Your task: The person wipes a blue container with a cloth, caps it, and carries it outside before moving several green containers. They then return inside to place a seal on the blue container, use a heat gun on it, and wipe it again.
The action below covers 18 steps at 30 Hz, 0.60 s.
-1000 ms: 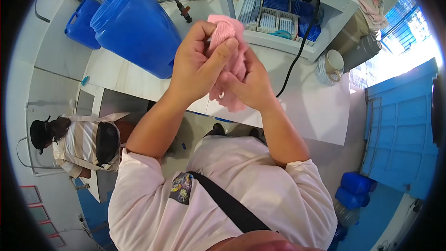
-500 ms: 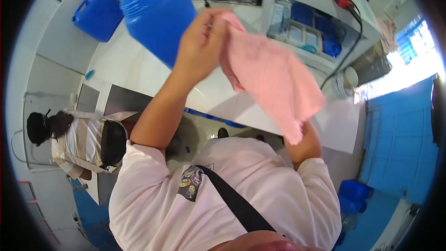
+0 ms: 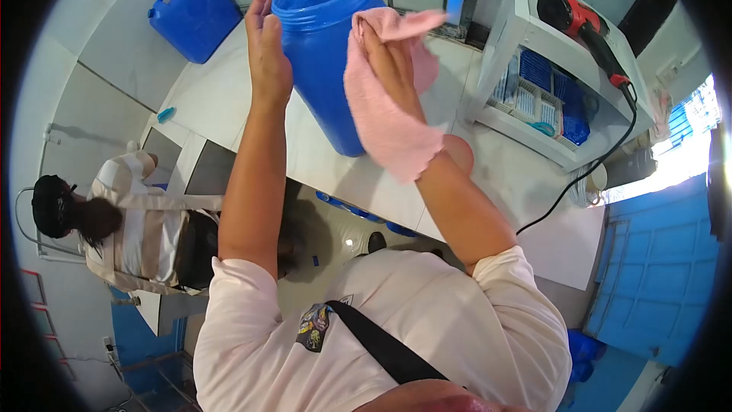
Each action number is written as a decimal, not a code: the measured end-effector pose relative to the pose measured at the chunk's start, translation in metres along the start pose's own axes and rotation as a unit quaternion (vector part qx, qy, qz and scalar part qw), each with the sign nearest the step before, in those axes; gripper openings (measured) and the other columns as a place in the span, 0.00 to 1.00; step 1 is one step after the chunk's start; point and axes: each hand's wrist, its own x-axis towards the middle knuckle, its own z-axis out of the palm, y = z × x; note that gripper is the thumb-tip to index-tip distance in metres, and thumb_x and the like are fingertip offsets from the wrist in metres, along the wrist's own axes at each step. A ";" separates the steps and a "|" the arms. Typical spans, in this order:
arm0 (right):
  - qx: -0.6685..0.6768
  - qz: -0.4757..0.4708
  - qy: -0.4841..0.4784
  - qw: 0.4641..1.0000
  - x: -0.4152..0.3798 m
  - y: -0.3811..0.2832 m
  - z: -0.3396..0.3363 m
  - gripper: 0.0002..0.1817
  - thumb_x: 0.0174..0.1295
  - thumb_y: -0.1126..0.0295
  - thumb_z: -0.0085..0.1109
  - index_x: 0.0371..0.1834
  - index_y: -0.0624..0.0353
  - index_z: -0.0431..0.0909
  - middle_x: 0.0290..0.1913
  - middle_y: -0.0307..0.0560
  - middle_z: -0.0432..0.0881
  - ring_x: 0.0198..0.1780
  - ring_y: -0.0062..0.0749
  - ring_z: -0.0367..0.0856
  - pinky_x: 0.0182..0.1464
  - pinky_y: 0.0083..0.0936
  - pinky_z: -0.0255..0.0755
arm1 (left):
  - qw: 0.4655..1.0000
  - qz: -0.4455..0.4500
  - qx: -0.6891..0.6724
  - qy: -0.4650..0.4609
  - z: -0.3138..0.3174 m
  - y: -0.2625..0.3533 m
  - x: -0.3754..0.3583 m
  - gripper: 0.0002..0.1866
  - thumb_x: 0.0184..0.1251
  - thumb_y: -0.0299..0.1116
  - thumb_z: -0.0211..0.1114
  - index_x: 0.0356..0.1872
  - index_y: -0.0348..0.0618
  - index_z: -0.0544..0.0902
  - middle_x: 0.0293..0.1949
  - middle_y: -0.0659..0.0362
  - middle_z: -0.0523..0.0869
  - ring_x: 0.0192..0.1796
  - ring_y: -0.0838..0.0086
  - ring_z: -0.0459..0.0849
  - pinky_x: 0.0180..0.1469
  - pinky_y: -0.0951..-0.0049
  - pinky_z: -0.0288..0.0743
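Note:
A blue plastic drum [image 3: 320, 69] with a threaded, uncapped mouth stands on the white counter, slightly tilted in the picture. Something clear, a hose or a stream of water, goes down into its mouth. My left hand [image 3: 268, 57] lies along the drum's left side, fingers stretched out and pointing up. On the opposite side, my right hand [image 3: 390, 69] has a pink cloth [image 3: 374, 118] bunched under its fingers, against or close to the drum wall. The cloth hangs over my right wrist, and one corner flares out to the right.
A blue jerrycan [image 3: 194, 15] stands at the back left. A white shelf unit [image 3: 526, 30] holds baskets, with a red-and-black corded power tool [image 3: 583, 23] on top. A pinkish round object [image 3: 459, 154] sits behind my right wrist. Another person [image 3: 145, 221] is at the left.
The pink cloth was stretched out in the air, its left end at my left hand. Now my left hand is at the drum's side, and my right hand has brought the cloth to the drum.

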 end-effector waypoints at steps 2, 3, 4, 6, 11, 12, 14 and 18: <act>-0.050 -0.144 -0.012 0.988 0.002 0.024 0.012 0.14 0.64 0.75 0.53 0.52 0.69 0.71 0.40 0.48 0.74 0.49 0.36 0.75 0.62 0.34 0.65 | 1.000 -0.003 0.004 -0.002 -0.006 -0.006 0.002 0.41 0.71 0.62 0.45 0.72 0.37 0.57 0.65 0.49 0.69 0.67 0.64 0.67 0.71 0.65 0.57; -0.083 -0.171 -0.061 0.980 0.035 0.038 0.022 0.15 0.64 0.74 0.53 0.52 0.68 0.71 0.41 0.48 0.74 0.49 0.36 0.76 0.61 0.34 0.66 | 1.000 -0.008 0.006 -0.003 -0.008 -0.008 0.001 0.44 0.70 0.66 0.43 0.73 0.39 0.55 0.65 0.49 0.69 0.67 0.63 0.68 0.70 0.64 0.58; -0.114 -0.197 -0.110 0.968 0.053 0.047 0.009 0.16 0.63 0.73 0.53 0.53 0.67 0.71 0.42 0.47 0.75 0.49 0.37 0.77 0.60 0.34 0.67 | 1.000 -0.010 0.008 -0.003 -0.006 -0.007 0.001 0.44 0.70 0.66 0.43 0.73 0.39 0.55 0.65 0.49 0.69 0.67 0.63 0.68 0.70 0.64 0.58; -0.175 -0.241 -0.207 0.932 0.091 0.066 -0.002 0.18 0.63 0.71 0.54 0.55 0.66 0.71 0.45 0.47 0.77 0.48 0.37 0.79 0.57 0.34 0.70 | 0.999 -0.024 0.008 0.027 -0.001 -0.003 -0.001 0.48 0.67 0.72 0.39 0.74 0.41 0.53 0.65 0.48 0.69 0.67 0.63 0.68 0.69 0.64 0.60; -0.177 -0.063 -0.395 0.899 0.116 0.058 0.008 0.24 0.62 0.71 0.53 0.63 0.64 0.68 0.55 0.48 0.78 0.57 0.37 0.78 0.58 0.32 0.71 | 0.999 -0.016 0.025 0.028 -0.005 -0.007 -0.001 0.50 0.64 0.75 0.39 0.74 0.43 0.54 0.63 0.47 0.70 0.66 0.62 0.68 0.69 0.64 0.60; 0.102 0.072 -0.335 0.934 0.095 0.067 0.007 0.21 0.65 0.72 0.52 0.61 0.64 0.69 0.52 0.48 0.79 0.54 0.34 0.77 0.60 0.28 0.69 | 0.999 -0.018 0.021 0.027 -0.006 -0.008 -0.001 0.51 0.63 0.76 0.38 0.75 0.43 0.54 0.63 0.47 0.71 0.66 0.62 0.69 0.69 0.64 0.60; 0.371 0.194 -0.246 0.874 0.058 0.082 0.008 0.17 0.68 0.72 0.50 0.59 0.64 0.70 0.49 0.48 0.80 0.51 0.31 0.76 0.61 0.25 0.67 | 0.999 -0.021 0.028 0.036 -0.003 -0.002 0.000 0.51 0.63 0.77 0.38 0.75 0.43 0.54 0.63 0.47 0.70 0.66 0.62 0.69 0.69 0.64 0.60; -0.057 -0.076 -0.130 0.987 0.025 0.067 -0.009 0.19 0.64 0.70 0.54 0.59 0.59 0.73 0.58 0.46 0.73 0.60 0.35 0.70 0.65 0.28 0.62 | 0.998 -0.031 0.014 0.047 0.002 -0.006 0.002 0.52 0.62 0.77 0.38 0.75 0.42 0.53 0.64 0.47 0.71 0.65 0.61 0.70 0.69 0.63 0.60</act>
